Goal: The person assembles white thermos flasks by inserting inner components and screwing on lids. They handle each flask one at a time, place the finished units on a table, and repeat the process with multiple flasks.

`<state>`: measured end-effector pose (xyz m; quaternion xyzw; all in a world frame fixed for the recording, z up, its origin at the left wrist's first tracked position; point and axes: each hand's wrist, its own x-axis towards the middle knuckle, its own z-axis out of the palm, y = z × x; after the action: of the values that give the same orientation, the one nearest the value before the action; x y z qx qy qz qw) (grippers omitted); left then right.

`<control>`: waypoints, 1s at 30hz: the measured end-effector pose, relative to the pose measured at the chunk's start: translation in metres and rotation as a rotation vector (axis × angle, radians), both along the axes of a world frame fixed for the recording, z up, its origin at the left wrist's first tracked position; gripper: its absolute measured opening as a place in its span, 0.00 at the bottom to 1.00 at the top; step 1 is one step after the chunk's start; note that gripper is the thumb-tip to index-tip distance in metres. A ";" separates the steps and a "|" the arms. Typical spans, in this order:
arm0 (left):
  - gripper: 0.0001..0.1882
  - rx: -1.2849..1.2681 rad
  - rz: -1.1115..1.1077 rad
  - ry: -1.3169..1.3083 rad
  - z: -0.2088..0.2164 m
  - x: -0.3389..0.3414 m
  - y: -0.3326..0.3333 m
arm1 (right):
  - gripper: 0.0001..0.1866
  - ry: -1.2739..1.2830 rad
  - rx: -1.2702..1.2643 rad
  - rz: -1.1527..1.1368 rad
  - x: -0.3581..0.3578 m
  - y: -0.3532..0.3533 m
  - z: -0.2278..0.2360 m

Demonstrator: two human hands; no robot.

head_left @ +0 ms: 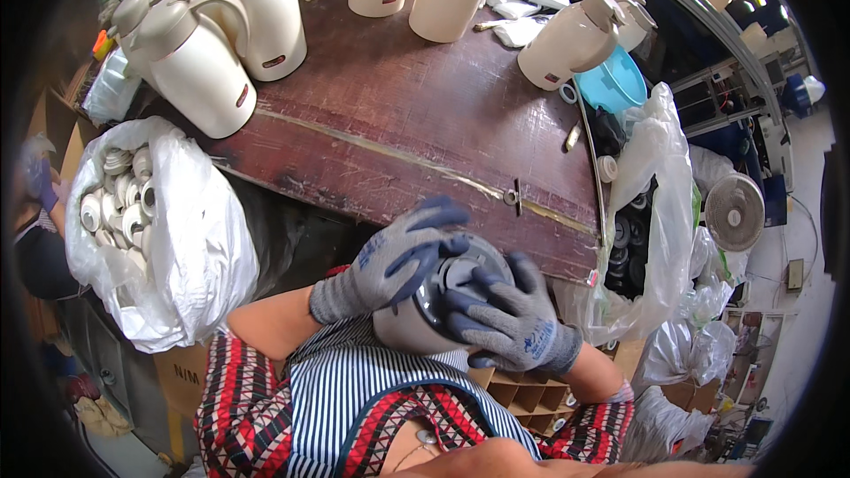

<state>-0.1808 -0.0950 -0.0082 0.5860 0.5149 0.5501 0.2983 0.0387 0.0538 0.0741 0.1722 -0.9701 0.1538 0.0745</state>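
A grey vacuum jug (409, 329) is held close against my striped apron, its top tilted up toward the bench edge. Its darker grey round top (482, 258) shows between my gloved hands. My left hand (387, 267), in a grey and blue glove, curls over the jug's left rim. On the other side, my right hand (518, 319) grips the top and side, its fingertips bent over the round part. Both palms hide much of the jug, and any small part under the fingers is hidden.
Cream jugs (199, 80) stand on the dark red bench (381, 88). A white bag (208, 239) of pale round parts sits left; a clear bag (660, 204) of black parts hangs right. A blue basin (615, 80) and fan (735, 211) are farther right. Another person (44, 248) is at far left.
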 end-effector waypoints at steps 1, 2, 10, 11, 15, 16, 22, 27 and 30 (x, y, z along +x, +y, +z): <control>0.25 0.044 -0.031 0.059 0.000 -0.002 0.002 | 0.29 -0.160 -0.183 0.078 -0.004 0.010 -0.002; 0.24 0.010 -0.074 -0.003 -0.003 -0.001 0.005 | 0.31 -0.270 -0.163 0.184 -0.003 0.018 -0.005; 0.21 -0.135 -0.483 -0.271 -0.021 -0.024 0.071 | 0.36 -0.434 -0.419 0.293 -0.033 0.036 -0.029; 0.21 -0.157 -0.522 -0.294 -0.018 -0.026 0.076 | 0.36 -0.437 -0.432 0.295 -0.039 0.035 -0.026; 0.25 -0.297 -0.768 -0.507 -0.027 -0.028 0.102 | 0.32 -0.234 -0.590 0.256 -0.058 0.034 -0.022; 0.25 -0.360 -0.762 -0.671 -0.043 -0.023 0.107 | 0.30 -0.144 -0.704 0.220 -0.066 0.044 -0.017; 0.29 -0.672 -0.357 -1.099 -0.124 0.012 0.056 | 0.19 -0.081 0.136 -1.082 -0.047 0.148 -0.139; 0.34 -0.598 -0.337 -0.911 -0.089 0.009 0.032 | 0.19 -0.353 -0.037 -1.028 -0.032 0.169 -0.178; 0.37 -0.527 -0.361 -0.746 -0.083 0.007 0.018 | 0.24 -0.379 0.063 -0.982 -0.025 0.164 -0.179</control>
<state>-0.1735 -0.0771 -0.0908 0.3335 0.3848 0.5131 0.6910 0.0137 0.2176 -0.1046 -0.3313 -0.9372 0.0999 -0.0441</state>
